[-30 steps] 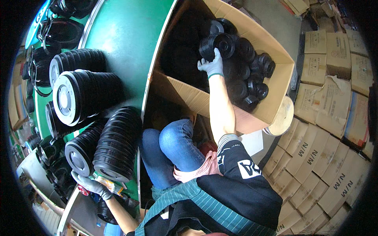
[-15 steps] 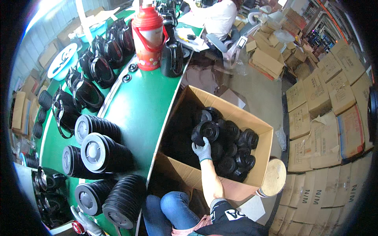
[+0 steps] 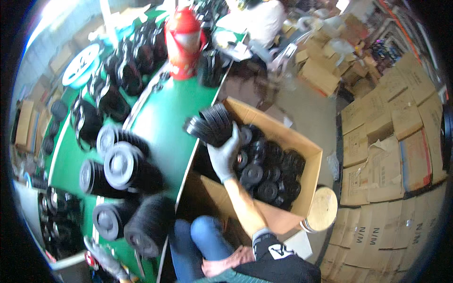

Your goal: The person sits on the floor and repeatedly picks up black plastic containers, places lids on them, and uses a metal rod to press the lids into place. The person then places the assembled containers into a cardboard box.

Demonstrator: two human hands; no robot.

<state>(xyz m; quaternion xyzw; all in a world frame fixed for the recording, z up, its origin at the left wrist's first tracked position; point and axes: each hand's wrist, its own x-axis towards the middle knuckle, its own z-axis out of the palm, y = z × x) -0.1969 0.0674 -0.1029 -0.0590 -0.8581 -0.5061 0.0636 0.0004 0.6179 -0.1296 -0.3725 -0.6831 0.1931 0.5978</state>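
My right hand (image 3: pixel 225 153), in a grey glove, is closed round a stack of black ribbed round lids (image 3: pixel 213 123). It holds them above the left rim of a cardboard box (image 3: pixel 306 203), beside the green table. Inside that box lie many more black round parts (image 3: pixel 269 188). At the lower left, my left hand (image 3: pixel 104 258), also gloved, has its fingers stretched out near the table's front part. Close to its fingers is a small red round piece (image 3: pixel 90 259). Several tall stacks of black lids (image 3: pixel 125 165) lie on their sides on the table.
Glossy black housings (image 3: pixel 111 96) stand in rows along the green table (image 3: pixel 165 120), beside a red thermos flask (image 3: pixel 184 45). Stacked cartons (image 3: pixel 373 170) line the right side, near a round wooden-topped stool (image 3: pixel 321 210). A person in white (image 3: pixel 264 23) sits at the back.
My right hand has lifted a stack of black lids out of the box and moved left and up toward the table. The view has shifted slightly. My left hand stays near the red piece.
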